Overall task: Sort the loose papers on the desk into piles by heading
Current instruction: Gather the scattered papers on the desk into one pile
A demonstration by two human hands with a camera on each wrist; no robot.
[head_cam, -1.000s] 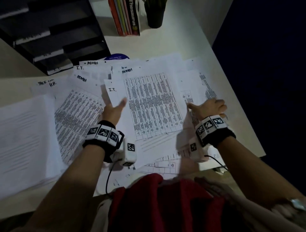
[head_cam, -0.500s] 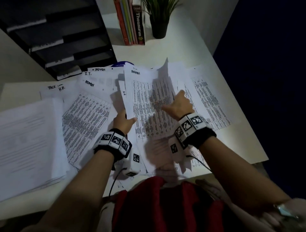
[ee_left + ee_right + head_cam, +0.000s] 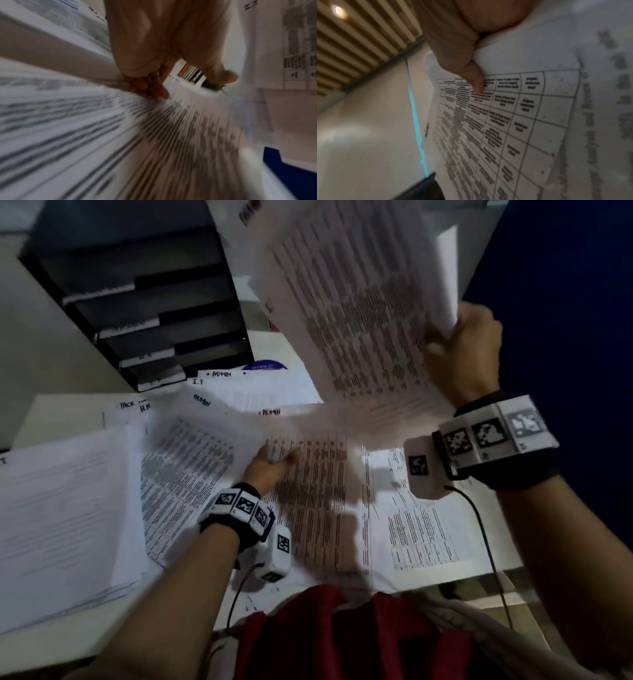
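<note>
Papers: one printed sheet pinched at its lower edge in right hand, raised above desk, long axis running up and away. Left hand, fingers straight, presses spread papers below. Headed sheets lie beyond, nearer the left hand.
</note>
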